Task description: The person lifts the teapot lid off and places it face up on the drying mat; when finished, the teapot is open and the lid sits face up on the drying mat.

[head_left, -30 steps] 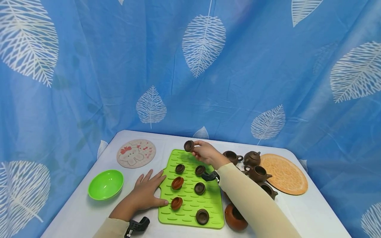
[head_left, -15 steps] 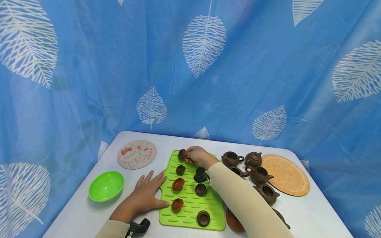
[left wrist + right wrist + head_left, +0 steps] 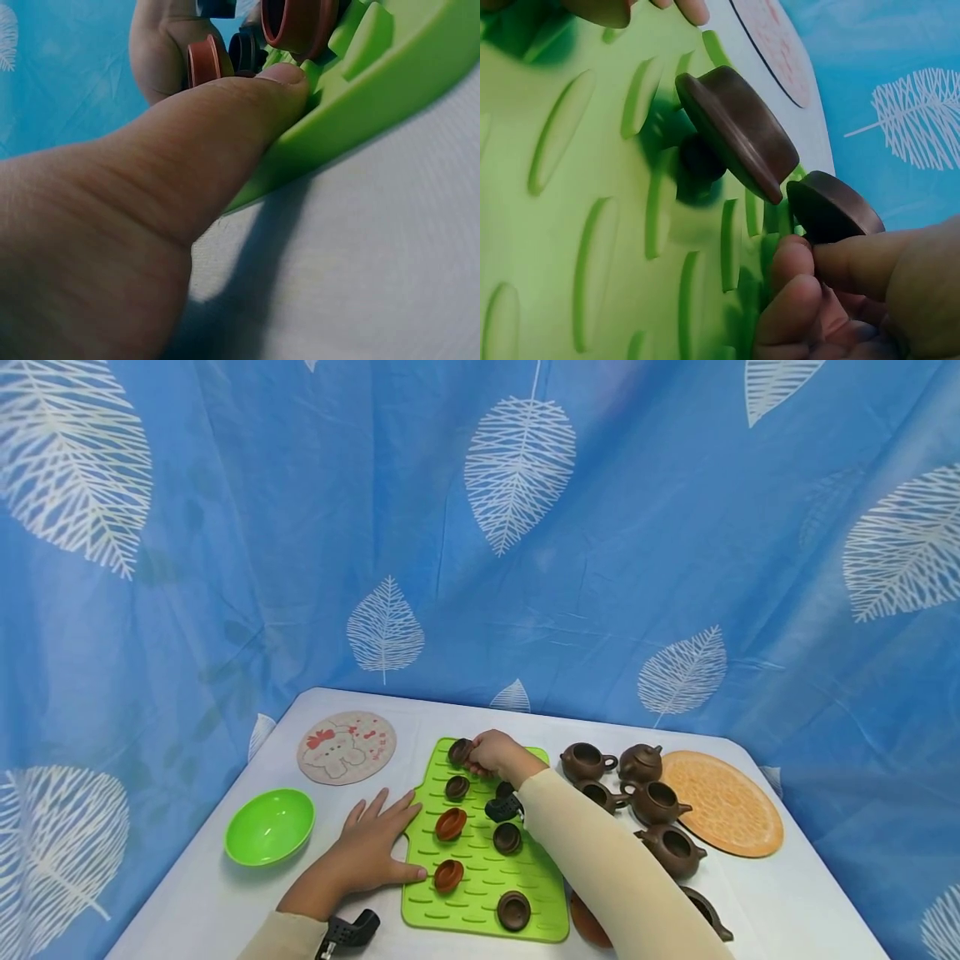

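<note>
My right hand pinches a dark brown teapot lid at the far left corner of the green ridged mat. In the right wrist view, thumb and fingers grip the edge of this lid, close over the mat. Beside it another brown lid lies knob down. My left hand lies spread along the mat's left edge, fingertips and thumb on the rim. Near that thumb sits a reddish lid, with a second reddish lid behind it. More brown lids rest on the mat.
Several lidless brown teapots stand right of the mat, partly hidden by the right sleeve. A reddish pot is mostly covered by it. An orange round mat lies far right; a green bowl and a cartoon coaster lie left.
My right hand has carried the brown lid left and down from above the mat's back edge to its far left corner. The left hand stays in place.
</note>
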A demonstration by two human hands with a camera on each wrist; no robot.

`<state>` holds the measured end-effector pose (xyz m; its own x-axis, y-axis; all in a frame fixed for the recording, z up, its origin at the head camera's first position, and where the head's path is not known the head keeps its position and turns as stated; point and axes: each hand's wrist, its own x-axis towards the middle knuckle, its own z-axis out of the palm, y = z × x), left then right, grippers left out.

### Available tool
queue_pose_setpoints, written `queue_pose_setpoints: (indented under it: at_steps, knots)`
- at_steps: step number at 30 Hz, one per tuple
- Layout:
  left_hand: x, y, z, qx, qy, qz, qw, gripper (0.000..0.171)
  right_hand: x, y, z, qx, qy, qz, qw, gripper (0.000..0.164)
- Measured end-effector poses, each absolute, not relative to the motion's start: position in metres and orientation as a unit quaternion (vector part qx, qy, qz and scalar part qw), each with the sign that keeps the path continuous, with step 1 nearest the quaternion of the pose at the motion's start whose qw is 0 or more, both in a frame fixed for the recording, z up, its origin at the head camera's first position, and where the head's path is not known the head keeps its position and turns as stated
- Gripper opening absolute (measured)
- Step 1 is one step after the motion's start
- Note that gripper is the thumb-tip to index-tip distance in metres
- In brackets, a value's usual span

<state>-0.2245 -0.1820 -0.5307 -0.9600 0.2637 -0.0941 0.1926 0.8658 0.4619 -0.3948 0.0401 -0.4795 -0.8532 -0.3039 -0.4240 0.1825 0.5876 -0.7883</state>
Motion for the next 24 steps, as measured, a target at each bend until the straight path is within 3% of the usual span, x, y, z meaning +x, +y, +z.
queue_pose_setpoints:
  at_steps: [12,24]
  knots:
    - [-0.225,-0.183,-0.531,0.123,0.960,0.238,0.078,0.109,-0.392,0.040,-0.476,-0.044,0.874,-0.405,0.264,0.025]
    - [-0.225,-0.183,-0.530,0.122,0.962,0.233,0.076,0.107,-0.383,0.047,-0.465,-0.064,0.876,-0.413,0.242,0.023]
